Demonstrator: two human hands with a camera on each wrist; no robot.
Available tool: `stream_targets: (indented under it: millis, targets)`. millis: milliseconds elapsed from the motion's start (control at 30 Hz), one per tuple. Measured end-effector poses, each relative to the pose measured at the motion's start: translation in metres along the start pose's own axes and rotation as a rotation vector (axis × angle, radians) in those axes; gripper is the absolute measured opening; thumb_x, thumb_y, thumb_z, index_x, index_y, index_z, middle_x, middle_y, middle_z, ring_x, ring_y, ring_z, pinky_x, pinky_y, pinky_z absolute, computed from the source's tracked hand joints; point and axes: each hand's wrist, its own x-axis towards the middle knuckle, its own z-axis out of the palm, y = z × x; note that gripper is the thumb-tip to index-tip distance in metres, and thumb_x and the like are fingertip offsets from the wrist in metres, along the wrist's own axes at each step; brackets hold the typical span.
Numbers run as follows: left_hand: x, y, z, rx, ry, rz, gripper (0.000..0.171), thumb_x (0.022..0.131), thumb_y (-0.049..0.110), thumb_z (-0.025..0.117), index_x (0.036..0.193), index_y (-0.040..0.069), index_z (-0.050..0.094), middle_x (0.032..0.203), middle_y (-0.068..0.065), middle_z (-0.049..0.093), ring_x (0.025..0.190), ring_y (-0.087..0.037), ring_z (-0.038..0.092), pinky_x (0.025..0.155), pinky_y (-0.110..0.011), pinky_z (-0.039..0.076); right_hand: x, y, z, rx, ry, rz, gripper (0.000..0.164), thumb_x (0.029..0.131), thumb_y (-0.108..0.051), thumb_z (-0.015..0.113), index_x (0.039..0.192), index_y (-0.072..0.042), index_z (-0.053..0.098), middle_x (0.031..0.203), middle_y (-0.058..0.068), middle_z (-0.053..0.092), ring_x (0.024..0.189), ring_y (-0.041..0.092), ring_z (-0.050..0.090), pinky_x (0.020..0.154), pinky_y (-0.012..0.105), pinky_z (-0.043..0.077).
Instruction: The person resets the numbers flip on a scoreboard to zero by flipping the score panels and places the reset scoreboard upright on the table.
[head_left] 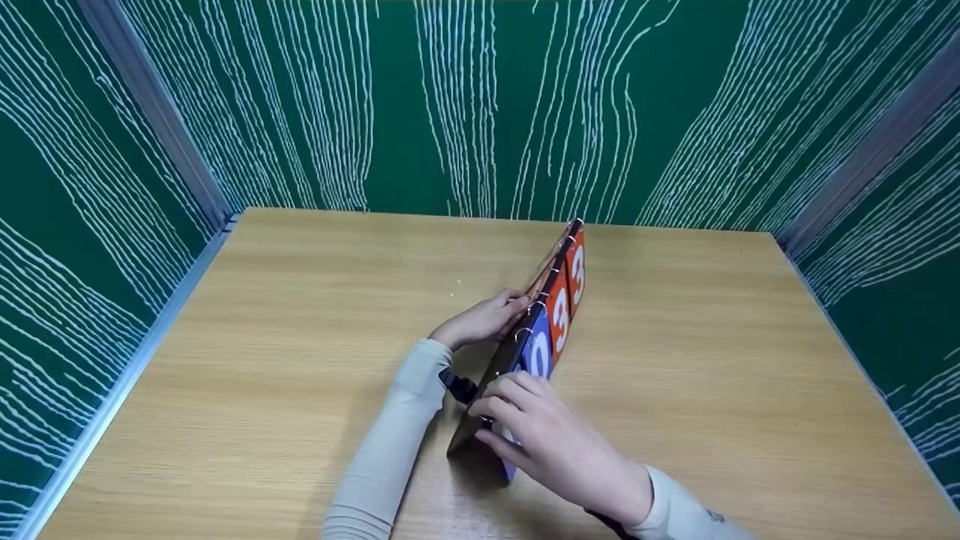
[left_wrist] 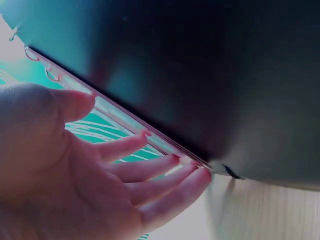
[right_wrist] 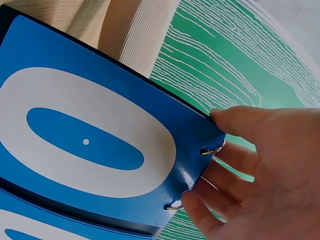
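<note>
A tabletop flip scoreboard (head_left: 556, 309) stands tented on the table, its ringed spine running away from me. Red cards with white 3s fill its far half. On the near half are blue cards, with a white 0 on the large blue card (right_wrist: 160, 165). My right hand (head_left: 555, 442) grips the near top corner by the rings, fingers bent around the edge. On the other side, my left hand (head_left: 484, 319) reaches to the dark back panel (left_wrist: 165, 75). Its fingers (left_wrist: 170, 195) extend with the tips at the card edges, and its thumb stands apart from them.
The scoreboard rests on a wood-grain table (head_left: 300, 315). Green walls (head_left: 405, 112) with white wavy lines enclose its back and sides, with grey posts (head_left: 157, 105) at the corners. A black wrist strap (head_left: 457, 386) sits at my left wrist.
</note>
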Motion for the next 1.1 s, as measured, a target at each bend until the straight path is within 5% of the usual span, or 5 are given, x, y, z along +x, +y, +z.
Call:
stream_targets:
  millis: [167, 667, 900, 1100]
  targets:
    - [0.004, -0.008, -0.002, 0.01, -0.024, -0.002, 0.049, 0.111, 0.042, 0.033, 0.145, 0.007, 0.041, 0.082, 0.003, 0.044, 0.072, -0.013, 0.043, 0.069, -0.023, 0.036, 0.0, 0.0, 0.0, -0.005, 0.004, 0.004, 0.02, 0.094, -0.019, 0.073, 0.113, -0.017, 0.067, 0.113, -0.007, 0.064, 0.109, 0.013, 0.055, 0.098, 0.029, 0.043]
    - [0.002, -0.011, -0.004, -0.058, -0.036, -0.052, 0.053, 0.109, 0.042, 0.04, 0.15, 0.01, 0.032, 0.088, 0.002, 0.048, 0.071, -0.012, 0.047, 0.068, -0.023, 0.044, 0.0, -0.002, -0.001, -0.021, -0.016, 0.027, 0.021, 0.093, -0.02, 0.074, 0.113, -0.019, 0.068, 0.111, -0.009, 0.065, 0.107, 0.012, 0.055, 0.095, 0.031, 0.044]
    - [0.001, -0.012, -0.01, -0.032, -0.043, -0.055, 0.055, 0.108, 0.037, 0.045, 0.153, 0.009, 0.032, 0.119, -0.01, 0.062, 0.094, -0.017, 0.063, 0.088, -0.03, 0.054, 0.0, -0.002, -0.001, -0.027, -0.037, 0.04, 0.022, 0.094, -0.021, 0.074, 0.115, -0.019, 0.068, 0.113, -0.009, 0.065, 0.107, 0.012, 0.055, 0.095, 0.031, 0.045]
    - [-0.008, -0.01, -0.019, 0.058, -0.132, -0.024, 0.052, 0.105, 0.02, 0.047, 0.156, 0.013, 0.037, 0.154, -0.014, 0.048, 0.128, -0.026, 0.059, 0.104, -0.039, 0.054, 0.0, -0.002, -0.001, -0.024, -0.03, 0.032, 0.023, 0.093, -0.019, 0.075, 0.114, -0.018, 0.068, 0.113, -0.008, 0.064, 0.108, 0.013, 0.055, 0.096, 0.032, 0.045]
